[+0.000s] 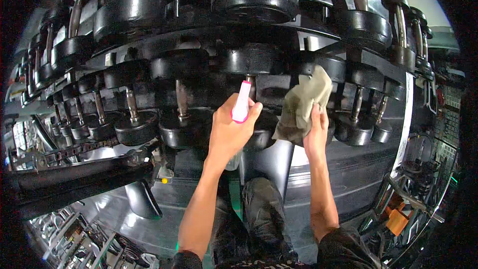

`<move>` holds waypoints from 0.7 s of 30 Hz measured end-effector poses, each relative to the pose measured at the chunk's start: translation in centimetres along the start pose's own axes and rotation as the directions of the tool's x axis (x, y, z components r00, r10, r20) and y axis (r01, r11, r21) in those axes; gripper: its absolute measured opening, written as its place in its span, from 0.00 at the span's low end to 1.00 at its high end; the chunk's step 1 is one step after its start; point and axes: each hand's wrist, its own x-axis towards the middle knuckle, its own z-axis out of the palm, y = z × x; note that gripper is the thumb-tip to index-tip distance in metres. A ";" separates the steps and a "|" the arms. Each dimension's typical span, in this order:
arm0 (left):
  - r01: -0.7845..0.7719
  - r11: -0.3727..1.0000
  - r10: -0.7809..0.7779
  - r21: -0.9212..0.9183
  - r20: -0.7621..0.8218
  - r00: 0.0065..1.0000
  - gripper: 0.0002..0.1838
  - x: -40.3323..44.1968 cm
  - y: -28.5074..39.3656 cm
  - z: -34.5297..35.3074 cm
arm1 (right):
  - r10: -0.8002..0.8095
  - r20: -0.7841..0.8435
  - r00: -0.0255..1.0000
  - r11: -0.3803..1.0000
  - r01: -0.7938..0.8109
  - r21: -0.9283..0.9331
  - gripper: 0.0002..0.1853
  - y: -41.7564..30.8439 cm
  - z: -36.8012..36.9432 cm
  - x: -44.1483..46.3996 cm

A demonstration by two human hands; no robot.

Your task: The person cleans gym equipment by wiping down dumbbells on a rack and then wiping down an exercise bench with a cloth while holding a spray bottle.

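Spray bottle (241, 105) and cloth (302, 103), before racked dumbbells (254, 60)

Left hand (230, 127): grip closed round the bottle, nozzle (246, 83) towards the dumbbells. Right hand (316, 132): grip pinching the cloth (most of it loose). Advisable: nozzle held steady, cloth gathered flat before any wiping.

We reach forward with both forearms apart. Our left forearm (199, 214) slants inward to the left hand (230, 132), the back of it facing us, its thumb raised on the inner side and its fingers curled in a grip. Our right forearm (322, 194) runs straighter ahead; the right hand (315, 139) grips too, its thumb extended forward.
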 end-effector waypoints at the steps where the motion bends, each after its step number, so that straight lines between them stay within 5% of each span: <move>1: -0.001 1.000 0.002 -0.016 0.008 1.000 0.10 0.0 -0.1 0.2 | -0.064 0.013 0.998 0.980 0.065 -0.188 0.24 -0.7 0.6 0.7; 3: -0.008 0.999 0.008 -0.042 -0.017 1.000 0.09 -0.6 0.5 0.7 | -0.231 0.112 0.966 0.910 0.255 -0.327 0.20 -0.4 2.0 2.9; 5: -0.220 0.970 0.201 -0.106 -0.163 0.966 0.08 -1.0 -0.3 1.3 | -0.617 0.351 0.704 0.390 0.661 -0.641 0.22 1.2 3.6 5.6; 7: -0.314 0.941 0.271 -0.124 -0.276 0.922 0.07 -1.8 -1.2 1.9 | -0.453 0.650 0.610 0.133 0.767 -0.627 0.23 -1.2 8.1 6.7; 9: -0.507 0.861 0.461 -0.036 -0.365 0.809 0.07 -2.0 -2.8 2.9 | -0.416 0.823 0.387 -0.161 0.859 -0.486 0.20 -0.9 12.6 7.9; 11: -0.588 0.794 0.601 0.155 -0.341 0.723 0.08 -2.1 -3.6 3.4 | -0.252 0.917 0.310 -0.290 0.880 -0.377 0.17 0.8 15.7 8.6; 13: -0.636 0.760 0.637 0.135 -0.354 0.685 0.07 -2.0 -3.4 4.0 | 0.043 0.922 0.384 -0.453 0.830 -0.325 0.13 2.3 19.3 8.1; 18: -0.623 0.769 0.625 0.142 -0.371 0.687 0.09 -2.1 -4.5 4.3 | 0.203 0.855 0.476 -0.483 0.809 -0.336 0.12 2.4 21.6 7.8; 21: -0.629 0.773 0.610 0.085 -0.374 0.699 0.11 -1.8 -4.9 4.3 | 0.021 0.932 0.362 -0.401 0.857 -0.323 0.15 2.3 18.4 8.9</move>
